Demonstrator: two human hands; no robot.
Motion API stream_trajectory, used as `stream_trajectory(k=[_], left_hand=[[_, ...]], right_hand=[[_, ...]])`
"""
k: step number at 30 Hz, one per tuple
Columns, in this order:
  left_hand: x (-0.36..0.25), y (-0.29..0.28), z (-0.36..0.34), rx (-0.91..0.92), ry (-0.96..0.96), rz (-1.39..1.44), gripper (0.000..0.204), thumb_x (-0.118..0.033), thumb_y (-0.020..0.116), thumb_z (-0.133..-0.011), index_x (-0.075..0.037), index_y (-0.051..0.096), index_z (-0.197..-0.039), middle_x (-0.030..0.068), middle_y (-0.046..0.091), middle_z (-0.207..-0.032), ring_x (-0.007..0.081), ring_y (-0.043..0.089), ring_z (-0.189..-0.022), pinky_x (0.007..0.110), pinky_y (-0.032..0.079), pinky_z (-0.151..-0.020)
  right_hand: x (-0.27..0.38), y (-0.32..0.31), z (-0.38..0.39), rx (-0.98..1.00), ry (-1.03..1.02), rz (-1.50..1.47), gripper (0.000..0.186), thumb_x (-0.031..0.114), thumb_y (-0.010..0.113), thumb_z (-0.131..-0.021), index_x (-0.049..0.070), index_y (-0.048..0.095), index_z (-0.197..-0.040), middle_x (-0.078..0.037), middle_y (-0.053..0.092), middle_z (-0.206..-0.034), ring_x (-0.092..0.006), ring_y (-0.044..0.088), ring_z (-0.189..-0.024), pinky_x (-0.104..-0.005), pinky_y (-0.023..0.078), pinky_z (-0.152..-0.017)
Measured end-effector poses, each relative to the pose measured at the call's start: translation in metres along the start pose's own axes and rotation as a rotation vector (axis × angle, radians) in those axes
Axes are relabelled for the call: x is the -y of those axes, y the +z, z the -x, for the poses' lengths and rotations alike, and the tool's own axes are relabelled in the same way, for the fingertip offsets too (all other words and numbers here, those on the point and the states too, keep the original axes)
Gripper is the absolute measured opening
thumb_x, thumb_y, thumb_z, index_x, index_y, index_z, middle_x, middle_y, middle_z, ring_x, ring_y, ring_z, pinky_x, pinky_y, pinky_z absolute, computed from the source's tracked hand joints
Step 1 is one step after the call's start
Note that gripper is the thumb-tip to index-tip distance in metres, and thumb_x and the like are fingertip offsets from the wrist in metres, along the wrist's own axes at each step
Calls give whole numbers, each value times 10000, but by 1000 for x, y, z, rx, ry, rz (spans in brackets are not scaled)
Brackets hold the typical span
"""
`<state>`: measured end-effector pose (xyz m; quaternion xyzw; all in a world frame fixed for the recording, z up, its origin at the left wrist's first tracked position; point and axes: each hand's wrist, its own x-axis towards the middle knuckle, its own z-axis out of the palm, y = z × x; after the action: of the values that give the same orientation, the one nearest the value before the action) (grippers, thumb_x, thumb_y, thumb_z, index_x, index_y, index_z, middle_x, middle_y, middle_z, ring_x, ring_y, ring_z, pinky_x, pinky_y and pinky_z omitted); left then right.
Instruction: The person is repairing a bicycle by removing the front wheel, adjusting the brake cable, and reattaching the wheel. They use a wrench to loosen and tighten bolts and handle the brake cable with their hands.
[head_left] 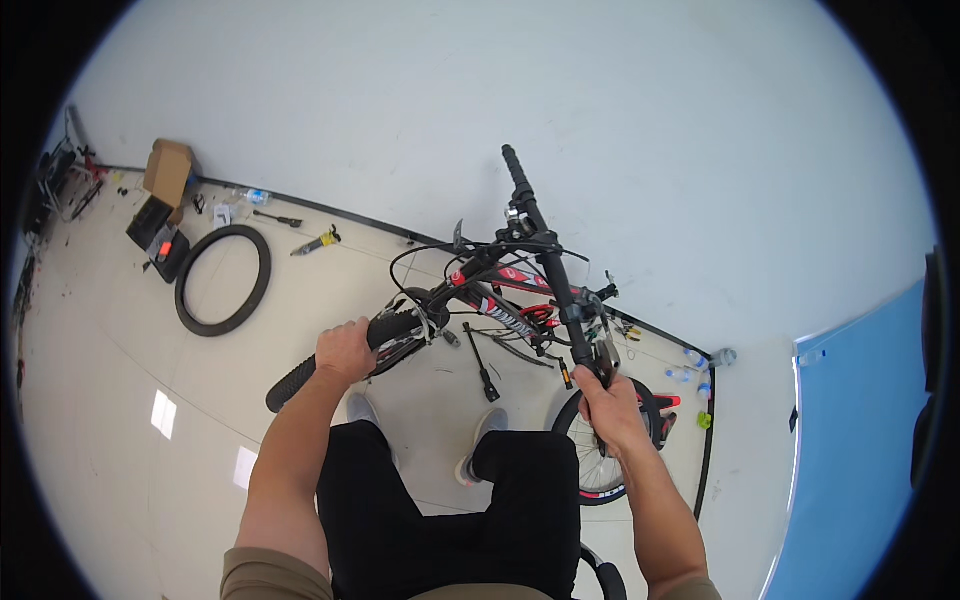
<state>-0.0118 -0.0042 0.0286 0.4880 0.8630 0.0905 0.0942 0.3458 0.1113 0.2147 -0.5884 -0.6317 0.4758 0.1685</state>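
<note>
A black and red bicycle [505, 315] is in front of me, its handlebar [555, 280] angled from upper middle down to lower right. My left hand [345, 348] is closed over the knobbly black tire [295, 385] of one wheel, left of the frame. My right hand [610, 405] grips the lower right end of the handlebar by a brake lever [606, 362]. Another wheel [590, 470] with red and white rim markings lies below that hand. A black tool [483, 372] rests on the floor under the bicycle.
A loose tire [262, 270], an open cardboard box [168, 172], a black case [150, 228] and scattered tools lie on the tiled floor at left. More bicycle parts [65, 175] are at far left. Plastic bottles [680, 375] stand by the white wall at right, beside a blue panel [840, 430].
</note>
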Motion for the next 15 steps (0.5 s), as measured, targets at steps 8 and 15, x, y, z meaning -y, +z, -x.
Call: stream_trajectory(k=[8,15], left_hand=[[-20,-7,33,-310,-217,73,714,-378,755,-776,-125,490,-1389,160,492,-1398,353,397,-1345,564,285,-1101],[-39,49,89,-288,-388,1176,488,-219,712,-863,-44,532,-1282,126,542,-1235,294,517,-1174,502,440,-962]], right_hand=[[-3,1,-8,75,-64,-126,314,324,655,-963,50,590,-825,32,470,-580,-73,395,-483,-286,295,-447],[-16,-2,-16,35,-100,-109,316,335,650,-960,48,596,-839,41,471,-592,-67,385,-486,-287,289,-445]])
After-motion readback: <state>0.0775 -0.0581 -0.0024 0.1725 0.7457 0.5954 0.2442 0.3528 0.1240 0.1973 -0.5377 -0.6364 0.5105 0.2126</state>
